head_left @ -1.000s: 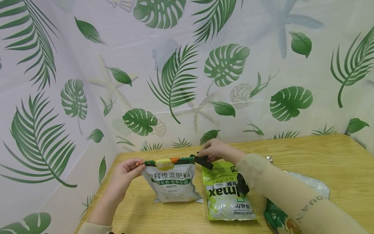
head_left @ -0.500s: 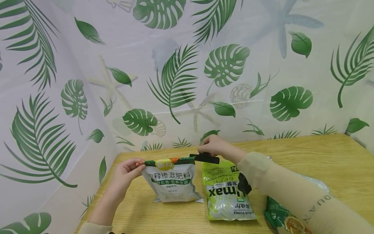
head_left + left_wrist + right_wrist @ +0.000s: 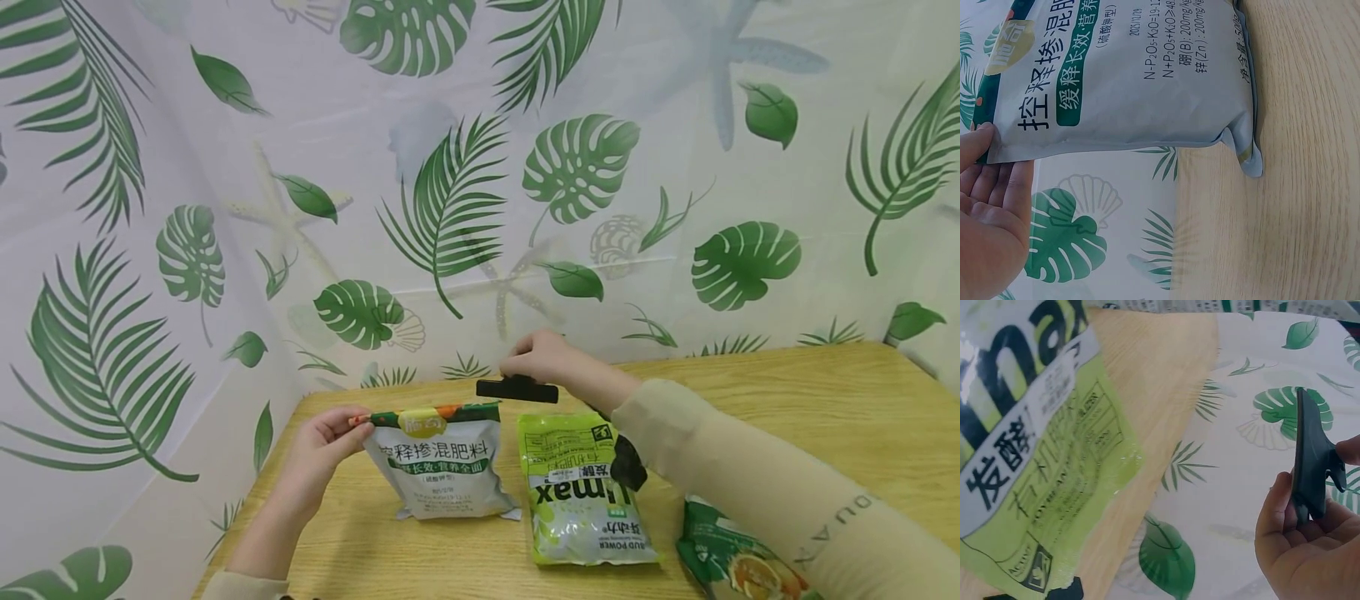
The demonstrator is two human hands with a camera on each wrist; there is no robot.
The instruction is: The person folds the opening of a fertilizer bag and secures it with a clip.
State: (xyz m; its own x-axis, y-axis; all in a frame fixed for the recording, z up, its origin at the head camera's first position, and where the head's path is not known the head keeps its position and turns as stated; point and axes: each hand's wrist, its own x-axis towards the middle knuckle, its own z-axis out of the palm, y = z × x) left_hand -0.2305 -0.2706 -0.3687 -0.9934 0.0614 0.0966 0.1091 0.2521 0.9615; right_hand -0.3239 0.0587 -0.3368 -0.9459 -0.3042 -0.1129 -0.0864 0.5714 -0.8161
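Note:
My left hand pinches the top left corner of a white fertilizer bag whose green top edge is folded over. The bag stands upright on the table. In the left wrist view, the thumb lies on the front of the bag's corner, with the fingers behind. My right hand holds a black clip level, just above and beyond the bag's right top corner. Thumb and fingers grip the clip by its handles in the right wrist view.
A yellow-green bag lies flat right of the white one. A dark green bag with an orange picture is partly under my right sleeve. The wooden table ends at a leaf-print backdrop.
The right hand has turned the black clip from slanted to level and raised it off the white bag's right corner. The left hand and the bag have stayed in place.

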